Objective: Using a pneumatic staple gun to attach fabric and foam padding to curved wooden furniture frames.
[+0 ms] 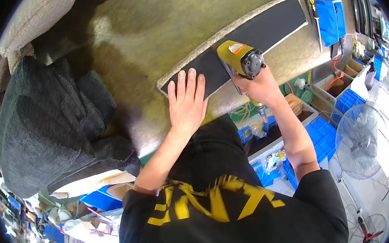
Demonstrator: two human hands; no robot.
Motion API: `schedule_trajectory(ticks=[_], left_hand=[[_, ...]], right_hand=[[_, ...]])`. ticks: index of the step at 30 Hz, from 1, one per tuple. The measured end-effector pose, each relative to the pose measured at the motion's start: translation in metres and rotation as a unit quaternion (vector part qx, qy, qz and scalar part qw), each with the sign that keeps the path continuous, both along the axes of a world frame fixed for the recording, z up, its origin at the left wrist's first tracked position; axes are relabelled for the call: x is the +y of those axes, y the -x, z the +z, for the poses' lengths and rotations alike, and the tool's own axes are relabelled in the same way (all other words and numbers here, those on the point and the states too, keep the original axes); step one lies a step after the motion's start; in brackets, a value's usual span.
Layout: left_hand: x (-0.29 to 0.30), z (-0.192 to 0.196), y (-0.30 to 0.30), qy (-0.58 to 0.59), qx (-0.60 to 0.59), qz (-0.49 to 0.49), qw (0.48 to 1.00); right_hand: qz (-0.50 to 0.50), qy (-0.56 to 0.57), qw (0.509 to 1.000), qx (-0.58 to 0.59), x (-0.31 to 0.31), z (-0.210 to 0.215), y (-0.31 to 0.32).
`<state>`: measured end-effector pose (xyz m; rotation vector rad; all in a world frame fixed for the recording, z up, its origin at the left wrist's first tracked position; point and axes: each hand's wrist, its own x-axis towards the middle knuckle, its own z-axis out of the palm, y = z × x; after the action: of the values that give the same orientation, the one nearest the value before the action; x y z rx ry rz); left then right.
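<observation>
Gripping the handle of a yellow pneumatic staple gun (241, 58), the right hand (258, 85) is closed around the tool and presses its nose down on the black fabric-covered panel (253, 32), a long strip with a pale padded edge lying across the olive-brown counter (147, 29). The left hand (187, 102) lies flat and open, fingers spread, holding nothing but pinning the near end of the panel just beside the gun. The step in hand looks like fastening the black cover along the panel's edge. A next shot would call for sliding the gun a little along the strip while the flat hand keeps the fabric taut and its fingers well clear of the nose. A dark grey upholstered cushion (51, 123) sits to the left, well apart.
</observation>
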<state>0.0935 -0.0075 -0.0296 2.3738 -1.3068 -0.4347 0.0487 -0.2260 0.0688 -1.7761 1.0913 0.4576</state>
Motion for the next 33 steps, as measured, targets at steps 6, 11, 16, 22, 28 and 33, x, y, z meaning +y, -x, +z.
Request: schedule_trajectory(ticks=[6, 11, 16, 22, 28, 33], left_hand=[[0.002, -0.001, 0.0, 0.0, 0.024, -0.012, 1.0], [0.005, -0.006, -0.002, 0.006, 0.029, -0.018, 0.999], [0.011, -0.01, -0.002, 0.013, 0.049, -0.039, 0.998], [0.01, -0.008, -0.003, 0.045, 0.049, -0.038, 0.997], [0.008, -0.004, -0.003, 0.024, -0.002, -0.037, 0.999], [0.0, -0.002, 0.002, -0.023, 0.008, -0.039, 0.999]], right_hand=[[0.033, 0.027, 0.999, -0.006, 0.021, -0.002, -0.001], [0.025, -0.003, 0.998, -0.051, 0.042, -0.002, -0.003], [0.09, 0.046, 0.991, -0.092, 0.052, -0.003, -0.006], [0.146, 0.084, 0.979, -0.117, 0.061, -0.008, 0.001], [0.106, 0.044, 0.984, -0.137, 0.05, 0.007, 0.029], [0.096, 0.058, 0.99, -0.083, 0.023, 0.026, 0.069]])
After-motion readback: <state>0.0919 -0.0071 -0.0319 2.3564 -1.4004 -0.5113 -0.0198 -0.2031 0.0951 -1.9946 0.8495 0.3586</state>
